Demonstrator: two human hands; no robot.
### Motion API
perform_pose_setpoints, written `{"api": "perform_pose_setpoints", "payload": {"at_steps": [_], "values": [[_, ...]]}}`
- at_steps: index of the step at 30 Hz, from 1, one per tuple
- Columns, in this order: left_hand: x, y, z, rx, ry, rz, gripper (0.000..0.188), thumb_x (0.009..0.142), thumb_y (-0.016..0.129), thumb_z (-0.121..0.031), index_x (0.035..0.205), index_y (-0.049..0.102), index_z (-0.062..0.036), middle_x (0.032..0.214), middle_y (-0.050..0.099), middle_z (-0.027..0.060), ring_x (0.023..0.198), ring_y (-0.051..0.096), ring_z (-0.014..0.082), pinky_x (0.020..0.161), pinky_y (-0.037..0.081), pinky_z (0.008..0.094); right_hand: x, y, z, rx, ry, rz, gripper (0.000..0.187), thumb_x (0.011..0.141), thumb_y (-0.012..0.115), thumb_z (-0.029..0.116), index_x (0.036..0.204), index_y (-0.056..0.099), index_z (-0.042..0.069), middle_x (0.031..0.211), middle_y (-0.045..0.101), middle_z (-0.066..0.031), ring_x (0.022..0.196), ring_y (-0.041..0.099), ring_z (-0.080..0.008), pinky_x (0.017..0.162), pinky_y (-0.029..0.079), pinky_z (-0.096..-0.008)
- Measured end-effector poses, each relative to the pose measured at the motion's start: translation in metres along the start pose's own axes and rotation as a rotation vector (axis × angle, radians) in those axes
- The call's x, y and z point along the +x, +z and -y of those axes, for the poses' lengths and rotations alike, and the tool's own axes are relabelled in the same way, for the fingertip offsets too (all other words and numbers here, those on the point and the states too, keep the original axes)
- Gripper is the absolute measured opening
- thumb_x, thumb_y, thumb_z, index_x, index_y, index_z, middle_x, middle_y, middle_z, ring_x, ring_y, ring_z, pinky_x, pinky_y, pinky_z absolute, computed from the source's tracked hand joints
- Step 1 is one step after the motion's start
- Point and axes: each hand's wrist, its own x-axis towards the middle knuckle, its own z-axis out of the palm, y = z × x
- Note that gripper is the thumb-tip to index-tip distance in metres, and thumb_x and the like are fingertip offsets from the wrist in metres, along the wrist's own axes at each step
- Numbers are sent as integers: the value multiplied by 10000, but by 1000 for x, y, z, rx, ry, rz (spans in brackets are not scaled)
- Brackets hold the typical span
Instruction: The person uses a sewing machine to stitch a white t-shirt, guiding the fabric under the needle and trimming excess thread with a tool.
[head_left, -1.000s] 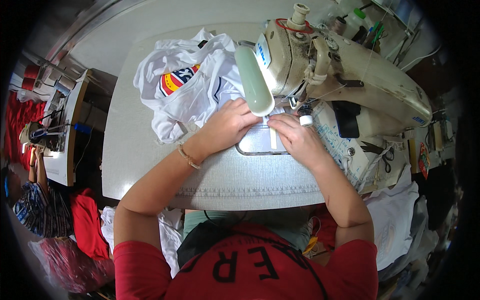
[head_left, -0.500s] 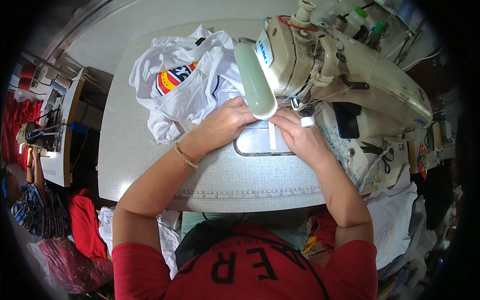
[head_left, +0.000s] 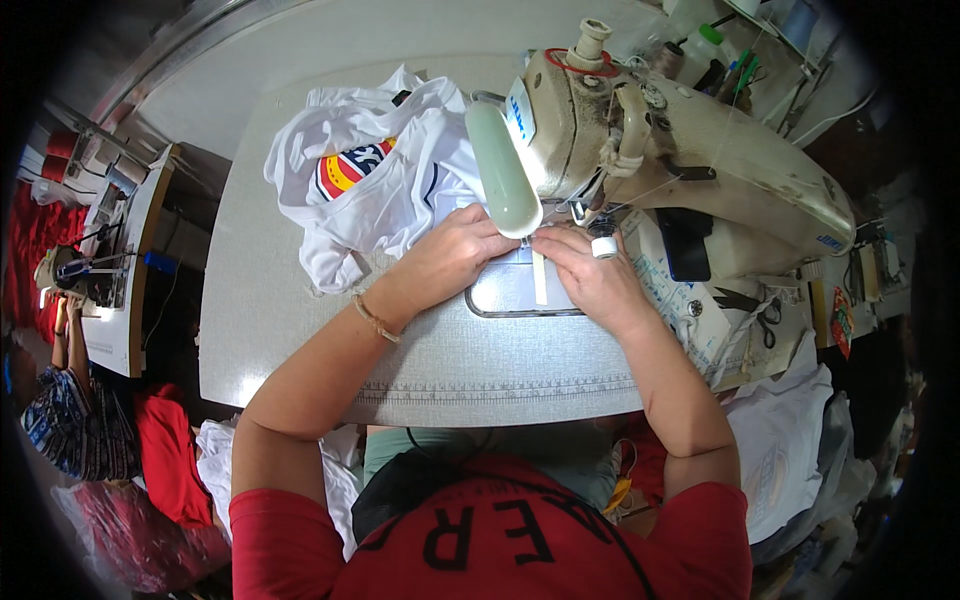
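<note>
A white T-shirt (head_left: 315, 225) with a red, yellow and dark blue print lies bunched left of the sewing machine (head_left: 690, 130). Its near folds run to my left hand (head_left: 447, 262), whose fingers are closed on the cloth close to the needle. Across from it, my right hand (head_left: 597, 283) is bent with fingertips pressed together beside the presser foot; what they pinch is hidden. A pale green lamp (head_left: 502, 170) covers part of the sewing spot. Between my hands a narrow white strip (head_left: 540, 278) lies on the machine's bed plate (head_left: 490, 298).
A dark phone (head_left: 684, 245) and black scissors (head_left: 767, 318) lie right of my right hand. A measuring scale (head_left: 480, 391) runs along the table's front edge. At far left a co-worker's hands (head_left: 68, 303) are at another sewing machine. White cloth (head_left: 785, 450) hangs at the right.
The whole view has shifted slightly. My hands stay near the needle, with hardly any movement against the machine. The T-shirt remains bunched at the left.
</note>
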Motion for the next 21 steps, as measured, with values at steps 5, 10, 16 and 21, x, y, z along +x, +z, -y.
{"api": "perform_pose_setpoints", "payload": {"at_steps": [5, 10, 16, 21], "values": [[-3, 0, -4, 47, -13, 46, 259, 769, 607, -38, 1018, 675, -15, 1105, 641, 89, 936, 562, 250, 815, 491, 323, -2, -1, 1, -8, 3, -5, 257, 806, 556, 23, 1018, 688, 85, 1056, 664, -59, 998, 608, -221, 980, 335, -453], [-4, 2, -6, 55, -15, 39, 253, 773, 606, -50, 1014, 665, -3, 1086, 636, 95, 933, 557, 262, 818, 488, 322, -2, 0, 1, 14, 30, 16, 256, 813, 547, 20, 1021, 686, 78, 1070, 660, -71, 1018, 604, -234, 1006, 312, -477], [-5, 4, -5, 43, -12, 29, 239, 778, 594, -47, 1001, 664, 4, 1091, 631, 101, 931, 552, 270, 832, 479, 328, -3, 2, -1, 93, 61, 18, 263, 816, 530, 2, 1018, 685, 71, 1075, 659, -84, 1040, 599, -246, 1026, 292, -502], [-7, 5, -6, 40, 3, 10, 243, 796, 520, -72, 990, 648, -2, 1031, 610, 82, 938, 524, 266, 851, 438, 348, -1, 5, -2, 120, 95, 19, 279, 808, 521, -13, 1019, 685, 68, 1071, 658, -85, 1040, 600, -248, 1035, 284, -508]]}}
